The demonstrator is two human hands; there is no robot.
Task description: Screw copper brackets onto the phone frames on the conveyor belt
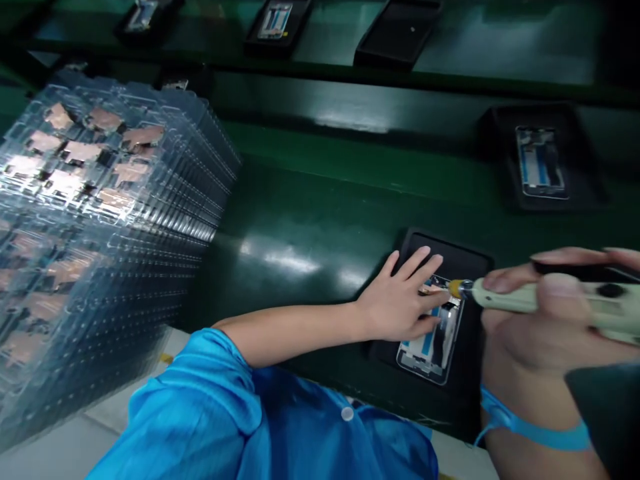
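In my right hand [530, 313] is a pale green electric screwdriver [515, 297], lying almost level. Its yellow-collared tip points left and meets the upper part of an opened phone [425, 363]. That phone lies in a black tray [450, 247] on the green bench. Across the phone rests my left hand [400, 303], fingers spread, with fingertips close to the screwdriver's tip. The fingers cover part of the phone's inside, so I cannot make out the screw point. A blue strap [535, 427] circles my right wrist.
A tall stack of clear plastic trays [190, 180] holding copper-coloured parts [83, 152] stands at the left. Another phone [540, 163] sits in a black tray at the right. Along the raised shelf at the back are more black trays [397, 33], some with phones [275, 21].
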